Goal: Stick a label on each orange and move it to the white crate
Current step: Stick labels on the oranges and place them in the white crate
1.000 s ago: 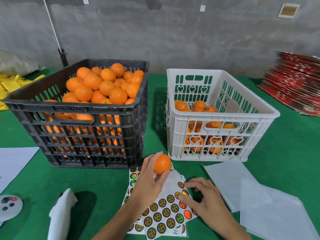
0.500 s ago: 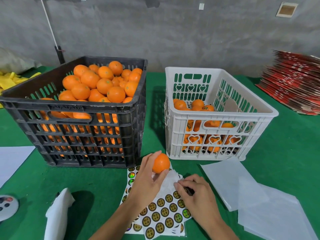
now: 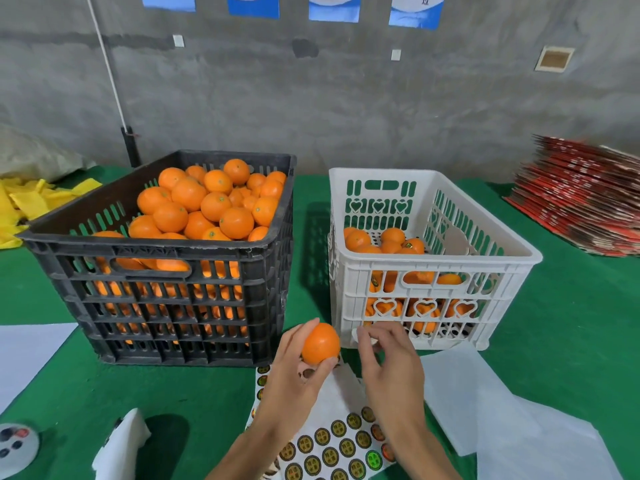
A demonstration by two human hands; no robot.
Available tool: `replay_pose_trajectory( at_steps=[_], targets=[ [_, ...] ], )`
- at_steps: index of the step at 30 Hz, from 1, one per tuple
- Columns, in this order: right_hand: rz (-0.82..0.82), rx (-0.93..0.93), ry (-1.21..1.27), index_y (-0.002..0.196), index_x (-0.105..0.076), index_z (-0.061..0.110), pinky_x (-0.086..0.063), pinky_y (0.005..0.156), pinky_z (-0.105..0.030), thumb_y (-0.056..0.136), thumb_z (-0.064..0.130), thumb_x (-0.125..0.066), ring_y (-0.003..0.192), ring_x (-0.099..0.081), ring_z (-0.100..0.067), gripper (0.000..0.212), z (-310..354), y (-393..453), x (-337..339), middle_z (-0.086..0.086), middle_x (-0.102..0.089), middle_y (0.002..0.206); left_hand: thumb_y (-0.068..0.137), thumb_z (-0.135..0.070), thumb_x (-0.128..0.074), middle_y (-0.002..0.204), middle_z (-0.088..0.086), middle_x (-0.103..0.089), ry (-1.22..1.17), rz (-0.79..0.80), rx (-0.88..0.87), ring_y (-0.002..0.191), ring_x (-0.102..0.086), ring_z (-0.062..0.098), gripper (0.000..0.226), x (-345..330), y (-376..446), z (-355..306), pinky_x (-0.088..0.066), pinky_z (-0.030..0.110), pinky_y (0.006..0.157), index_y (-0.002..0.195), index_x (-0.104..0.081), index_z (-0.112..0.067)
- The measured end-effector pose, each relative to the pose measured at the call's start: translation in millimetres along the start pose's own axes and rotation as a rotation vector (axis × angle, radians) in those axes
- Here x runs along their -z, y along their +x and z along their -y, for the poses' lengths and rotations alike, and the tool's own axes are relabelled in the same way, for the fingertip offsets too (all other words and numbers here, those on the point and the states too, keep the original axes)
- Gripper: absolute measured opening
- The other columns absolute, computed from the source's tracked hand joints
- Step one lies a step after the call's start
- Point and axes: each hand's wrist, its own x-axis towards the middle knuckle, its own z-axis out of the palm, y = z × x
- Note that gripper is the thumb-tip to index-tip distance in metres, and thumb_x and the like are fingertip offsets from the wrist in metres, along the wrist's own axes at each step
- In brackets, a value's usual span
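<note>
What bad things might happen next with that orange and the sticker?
1. The left hand grips the orange with just fingertips above the table, so it might slip and roll away.
2. The right hand seems to pinch something tiny beside the orange; whether it is a sticker is unclear, and it might fold or stick to a finger.
3. A forearm lies over the sticker sheet and might crumple it.

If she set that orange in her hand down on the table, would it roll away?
Probably a little: the orange looks round and smooth. The green cloth would likely slow it. It seems firm, since the left hand grips it without denting.
</note>
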Motion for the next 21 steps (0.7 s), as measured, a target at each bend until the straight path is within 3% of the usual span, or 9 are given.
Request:
replay_pose_trajectory(
  at_steps=[4,7,9,11,13,16,19,21],
  targets=[
    [-0.002,0.192,0.028,0.110,-0.077,0.020,-0.053,0.083,-0.028,0.101,0.024,-0.063,0.101,-0.058,-0.004,0.017,36,3,-5,0.017,-0.059,0.108,0.090,-0.021,-0.078,0.143,-0.023,-0.045,-0.059,-0.055,-0.131,0.124,-0.060,0.005,0.067,12,14,-27,-0.056,0.025,0.095,0.137,-0.050,-0.061],
    [0.018,0.184,0.095,0.128,-0.070,0.026,-0.050,0.100,-0.026,0.105,0.045,-0.051,0.124,-0.053,-0.001,0.036,52,6,6,0.024,-0.055,0.130,0.089,-0.021,-0.078,0.145,-0.022,-0.046,-0.040,-0.121,-0.223,0.129,-0.058,0.012,0.065,18,21,-53,-0.058,0.031,0.096,0.140,-0.052,-0.053],
    [-0.016,0.217,0.030,0.142,-0.059,0.025,-0.045,0.111,-0.027,0.099,0.065,-0.043,0.135,-0.046,0.002,0.061,67,13,14,0.020,-0.051,0.145,0.095,-0.021,-0.076,0.147,-0.024,-0.043,-0.013,-0.176,-0.292,0.132,-0.054,0.007,0.062,17,30,-75,-0.058,0.031,0.097,0.142,-0.050,-0.053],
    [-0.115,0.235,-0.018,0.148,-0.052,0.020,-0.040,0.111,-0.024,0.091,0.074,-0.045,0.135,-0.045,0.000,0.078,80,29,23,0.014,-0.050,0.148,0.099,-0.033,-0.063,0.150,-0.028,-0.042,-0.025,-0.174,-0.345,0.134,-0.051,0.000,0.052,14,44,-105,-0.054,0.030,0.102,0.144,-0.048,-0.053],
    [-0.198,0.187,-0.036,0.147,-0.051,0.020,-0.045,0.107,-0.028,0.087,0.069,-0.056,0.130,-0.050,-0.005,0.077,87,56,35,0.010,-0.056,0.143,0.097,-0.039,-0.059,0.153,-0.028,-0.037,0.064,-0.134,-0.424,0.132,-0.049,-0.005,0.054,9,64,-135,-0.049,0.024,0.103,0.148,-0.043,-0.049],
    [-0.233,0.120,-0.093,0.133,-0.059,0.023,-0.051,0.087,-0.029,0.086,0.060,-0.068,0.107,-0.060,-0.013,0.061,84,99,58,0.010,-0.065,0.116,0.094,-0.024,-0.075,0.151,-0.020,-0.043,0.333,-0.109,-0.554,0.131,-0.051,0.003,0.066,0,103,-163,-0.048,0.023,0.104,0.151,-0.044,-0.036],
    [-0.178,0.113,-0.178,0.109,-0.066,0.021,-0.052,0.076,-0.033,0.091,0.058,-0.065,0.088,-0.061,-0.016,0.041,70,128,68,0.007,-0.066,0.094,0.090,-0.023,-0.076,0.146,-0.011,-0.055,0.508,-0.017,-0.488,0.135,-0.048,0.012,0.066,-7,135,-179,-0.040,0.031,0.113,0.151,-0.049,-0.029],
    [-0.123,0.088,-0.242,0.097,-0.065,0.021,-0.053,0.080,-0.036,0.095,0.058,-0.057,0.092,-0.064,-0.021,0.038,61,138,69,0.002,-0.068,0.091,0.090,-0.028,-0.074,0.147,-0.009,-0.057,0.571,0.076,-0.403,0.136,-0.045,0.014,0.068,-10,145,-185,-0.037,0.035,0.116,0.153,-0.047,-0.030]
  ],
)
